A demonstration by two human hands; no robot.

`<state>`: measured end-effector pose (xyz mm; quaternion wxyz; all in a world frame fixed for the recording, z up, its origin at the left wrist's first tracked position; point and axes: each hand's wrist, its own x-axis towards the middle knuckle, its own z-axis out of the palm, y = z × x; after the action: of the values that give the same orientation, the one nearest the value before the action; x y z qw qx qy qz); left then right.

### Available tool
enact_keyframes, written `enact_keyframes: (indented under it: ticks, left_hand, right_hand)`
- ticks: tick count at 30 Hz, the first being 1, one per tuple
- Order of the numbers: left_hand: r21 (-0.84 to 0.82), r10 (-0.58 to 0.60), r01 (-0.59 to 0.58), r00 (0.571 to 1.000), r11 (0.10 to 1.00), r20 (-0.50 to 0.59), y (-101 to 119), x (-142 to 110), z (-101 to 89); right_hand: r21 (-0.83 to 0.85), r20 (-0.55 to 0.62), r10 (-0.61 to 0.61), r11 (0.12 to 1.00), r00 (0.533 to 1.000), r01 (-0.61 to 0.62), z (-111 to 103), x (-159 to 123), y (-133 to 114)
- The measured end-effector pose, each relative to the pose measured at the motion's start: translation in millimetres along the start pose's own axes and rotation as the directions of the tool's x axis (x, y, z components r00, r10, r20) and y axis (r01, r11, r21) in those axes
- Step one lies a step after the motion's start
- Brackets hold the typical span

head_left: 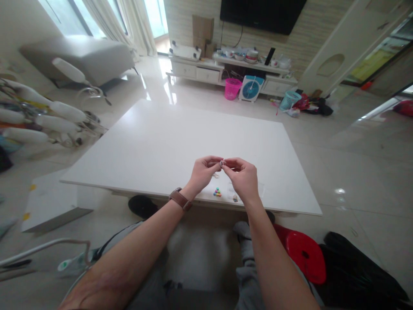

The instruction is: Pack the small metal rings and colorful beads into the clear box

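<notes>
"What's pinched up there?"

"A tiny pale item point(222, 164), just over the white table point(167, 142). Left hand point(202, 172) and right hand point(242, 174) are nearly closed, fingertips drawn together on it; I can't make out what it is."

"Anything risky?"

"If a fingertip slips, I reckon it could drop and skitter across that smooth top."

"And those bright pieces point(217, 192) near the edge?"

"A low wrist might sweep them, or the little pile point(235, 198) by the clear container point(262, 189), onto the floor."
</notes>
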<state>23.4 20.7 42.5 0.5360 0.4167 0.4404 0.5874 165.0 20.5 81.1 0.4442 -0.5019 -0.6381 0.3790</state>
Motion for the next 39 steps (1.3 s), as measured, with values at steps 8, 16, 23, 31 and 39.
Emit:
enact_keyframes:
  ticks: [8,16,23,31,39]
  left_hand:
    - [-0.002,0.035,-0.035,0.998,0.999,0.044,-2.8,-0.7,1.0]
    - [0.029,0.056,-0.059,0.996,0.998,0.076,-0.1,-2.8,1.0]
    - [0.094,0.131,-0.136,0.990,0.986,0.056,0.6,-4.3,2.5]
    - [0.108,0.101,-0.102,0.995,0.989,0.010,-2.4,-2.4,1.7]
    - [0.127,0.109,-0.109,0.994,0.986,0.013,-2.7,-1.1,1.5]
  right_hand:
    - [-0.039,-0.029,-0.028,0.999,0.999,0.027,0.3,0.9,2.9]
    - [-0.081,-0.054,-0.045,0.996,0.997,0.041,0.5,1.7,2.4]
    - [-0.111,-0.086,-0.050,0.993,0.995,0.040,0.1,1.3,1.2]
    - [-0.089,-0.090,-0.015,0.996,0.996,0.007,-1.0,1.6,1.5]
    - [-0.028,-0.037,-0.017,0.999,0.999,0.016,0.0,1.6,4.7]
